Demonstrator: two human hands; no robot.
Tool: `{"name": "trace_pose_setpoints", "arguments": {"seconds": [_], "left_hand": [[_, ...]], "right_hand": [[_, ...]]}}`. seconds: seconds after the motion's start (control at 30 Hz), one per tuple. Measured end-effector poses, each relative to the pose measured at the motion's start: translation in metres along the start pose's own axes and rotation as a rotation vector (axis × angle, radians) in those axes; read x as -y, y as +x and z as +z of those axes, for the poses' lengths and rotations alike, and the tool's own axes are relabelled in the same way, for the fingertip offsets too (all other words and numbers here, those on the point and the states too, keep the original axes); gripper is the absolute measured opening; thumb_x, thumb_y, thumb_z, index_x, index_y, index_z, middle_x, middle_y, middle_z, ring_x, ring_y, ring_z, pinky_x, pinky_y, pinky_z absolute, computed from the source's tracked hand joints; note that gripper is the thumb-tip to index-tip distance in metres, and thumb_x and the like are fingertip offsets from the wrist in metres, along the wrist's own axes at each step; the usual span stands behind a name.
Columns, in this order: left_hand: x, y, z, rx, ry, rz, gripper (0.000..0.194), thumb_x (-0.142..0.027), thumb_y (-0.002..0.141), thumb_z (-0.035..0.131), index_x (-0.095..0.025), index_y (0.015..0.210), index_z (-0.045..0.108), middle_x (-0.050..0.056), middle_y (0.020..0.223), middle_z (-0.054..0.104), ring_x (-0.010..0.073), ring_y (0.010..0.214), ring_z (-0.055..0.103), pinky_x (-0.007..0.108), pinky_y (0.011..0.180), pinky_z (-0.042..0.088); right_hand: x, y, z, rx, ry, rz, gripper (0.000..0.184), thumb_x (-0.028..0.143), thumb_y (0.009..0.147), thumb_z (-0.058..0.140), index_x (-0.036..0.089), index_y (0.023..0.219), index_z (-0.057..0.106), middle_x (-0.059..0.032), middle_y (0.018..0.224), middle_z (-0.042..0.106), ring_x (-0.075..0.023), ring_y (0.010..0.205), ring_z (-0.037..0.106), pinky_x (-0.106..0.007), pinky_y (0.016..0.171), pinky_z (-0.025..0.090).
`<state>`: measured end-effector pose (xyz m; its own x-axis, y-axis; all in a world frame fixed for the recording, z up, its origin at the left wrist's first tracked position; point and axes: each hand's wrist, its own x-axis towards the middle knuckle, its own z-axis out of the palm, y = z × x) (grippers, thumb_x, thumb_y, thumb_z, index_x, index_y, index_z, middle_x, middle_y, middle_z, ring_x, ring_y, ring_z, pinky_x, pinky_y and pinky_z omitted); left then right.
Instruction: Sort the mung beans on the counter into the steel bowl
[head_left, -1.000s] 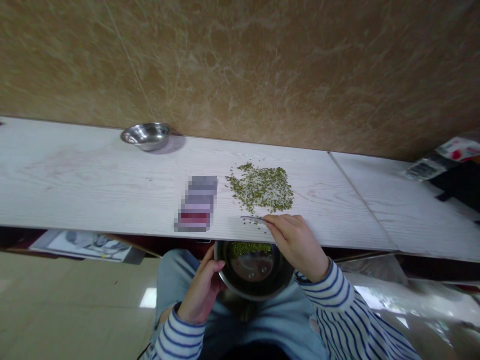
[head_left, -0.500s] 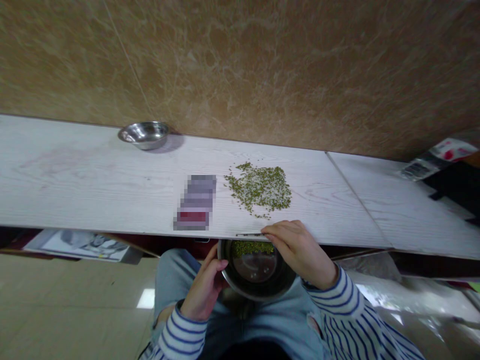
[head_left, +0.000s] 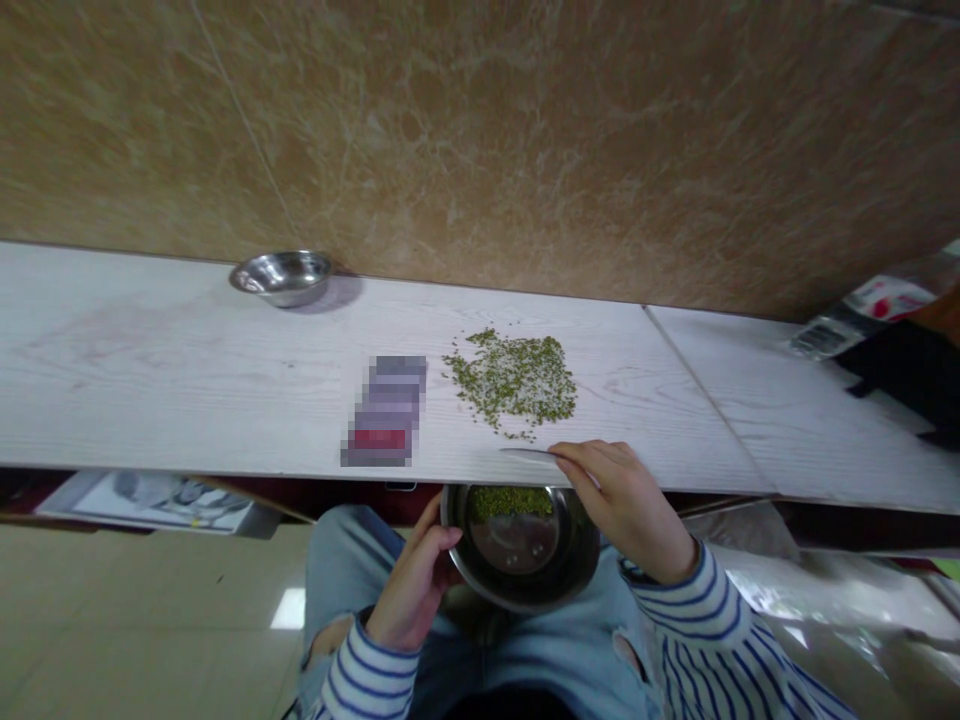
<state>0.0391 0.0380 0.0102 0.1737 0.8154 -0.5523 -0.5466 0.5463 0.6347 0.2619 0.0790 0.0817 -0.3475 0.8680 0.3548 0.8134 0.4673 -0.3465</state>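
My left hand (head_left: 421,575) is closed on the left rim of a steel bowl (head_left: 517,595), held below the counter's front edge over my lap. Green beans, probably mung beans (head_left: 514,500), gather at the bowl's far side. Above the edge, my right hand (head_left: 619,500) pinches a thin, flat card-like piece (head_left: 525,453), seen nearly edge-on; its exact kind I cannot make out. Just beyond it, a loose patch of the same green beans (head_left: 517,380) lies spread over the white counter.
A blurred-out rectangular object (head_left: 384,410) lies left of the spread beans. A small steel bowl (head_left: 281,278) stands near the wall. At the right are a plastic package (head_left: 870,310) and a black item (head_left: 911,375). The counter (head_left: 150,400) ends at its front edge above my knees.
My right hand has shifted a little to the right with the thin piece, which now tilts slightly. My left hand still holds the bowl. The view has moved slightly.
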Motion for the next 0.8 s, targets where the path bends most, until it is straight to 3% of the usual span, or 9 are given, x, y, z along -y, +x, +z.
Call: {"name": "trace_pose_setpoints", "arguments": {"seconds": [0.47,0.8], "left_hand": [[0.003,0.002,0.001,-0.013,-0.023,-0.021,0.051,-0.022,0.069,0.061,-0.023,0.12,0.058,0.005,0.105,0.07,0.0228,0.092,0.063,0.031,0.072,0.047],[0.006,0.007,0.005,-0.029,-0.025,-0.026,0.058,-0.022,0.067,0.062,-0.022,0.124,0.054,0.007,0.105,0.069,0.0244,0.093,0.062,0.033,0.071,0.047]], "right_hand": [[-0.022,0.044,0.019,0.009,-0.022,0.027,0.022,0.023,0.094,0.044,0.023,0.106,0.062,-0.0034,0.099,0.07,-0.0163,0.09,0.064,-0.033,0.083,0.045],[-0.036,0.055,0.011,-0.092,-0.033,0.065,0.021,0.023,0.093,0.047,0.021,0.107,0.062,-0.0043,0.099,0.07,-0.0169,0.09,0.063,-0.033,0.083,0.045]]}}
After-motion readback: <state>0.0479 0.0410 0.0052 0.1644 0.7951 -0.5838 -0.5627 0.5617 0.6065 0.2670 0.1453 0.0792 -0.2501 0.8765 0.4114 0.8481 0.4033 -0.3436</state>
